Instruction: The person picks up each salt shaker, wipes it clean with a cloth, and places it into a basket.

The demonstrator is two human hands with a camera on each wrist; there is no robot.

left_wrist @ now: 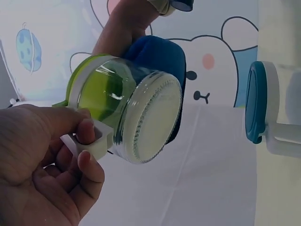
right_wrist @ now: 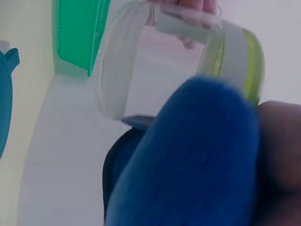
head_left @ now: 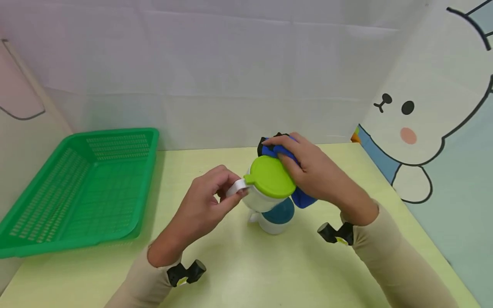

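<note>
A clear glass jar (left_wrist: 155,117) with a green lid (head_left: 272,176) and a white handle (head_left: 238,186) is held tilted above the table. My left hand (head_left: 209,199) grips that handle, one finger hooked through it in the left wrist view. With my right hand (head_left: 313,169) I hold a blue cloth (head_left: 302,198) with dark edging against the jar's far side. The cloth (right_wrist: 188,155) covers part of the glass in the right wrist view. Beneath, a second jar with a teal lid (head_left: 279,213) and white handle stands on the table, partly hidden by the first.
On the left of the pale yellow table (head_left: 231,273) sits a green plastic basket (head_left: 144,188) with slotted walls. A white sheet (head_left: 231,85) hangs behind the table, and a cartoon-printed panel (head_left: 443,128) borders its right side.
</note>
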